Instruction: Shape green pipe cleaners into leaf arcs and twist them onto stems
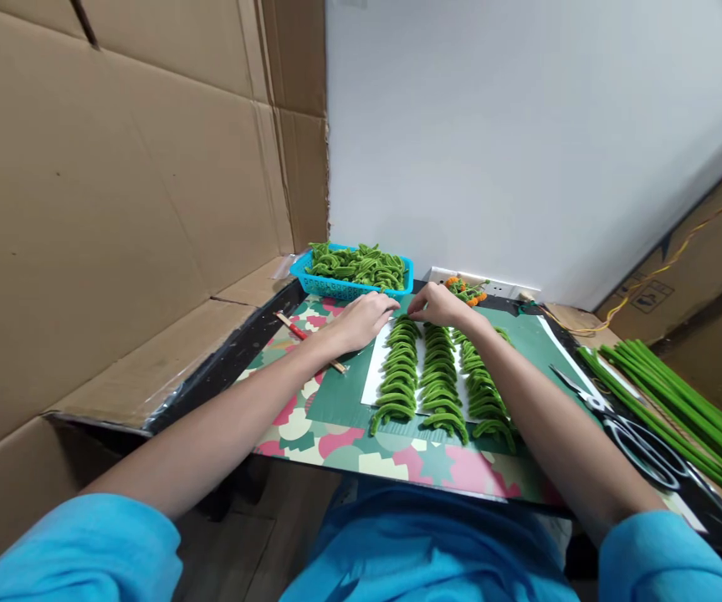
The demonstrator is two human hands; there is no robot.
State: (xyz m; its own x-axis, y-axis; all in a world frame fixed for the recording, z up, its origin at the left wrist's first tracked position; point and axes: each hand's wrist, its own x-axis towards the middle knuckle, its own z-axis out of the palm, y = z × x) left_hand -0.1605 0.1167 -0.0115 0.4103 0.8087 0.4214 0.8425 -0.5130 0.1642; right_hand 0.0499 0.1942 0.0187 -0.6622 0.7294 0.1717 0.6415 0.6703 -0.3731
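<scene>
Curved green pipe-cleaner pieces point(398, 365) lie in a left row on a white sheet point(374, 376). At the far end of that row, my right hand point(439, 304) pinches what looks like one more green piece, mostly hidden by its fingers. Just left of the same end, my left hand point(366, 320) hovers with loosely bent fingers and nothing visible in them. A middle row point(441, 372) and a right row point(483, 385) run alongside; my right forearm covers part of the right one.
A blue basket point(348, 290) heaped with green pieces stands at the back. Orange-and-green fuzzy pieces point(466, 290) lie beside a power strip point(499, 287). Scissors point(624, 431) and long green stems point(680, 401) are on the right. A red-and-tan stick point(310, 341) lies left.
</scene>
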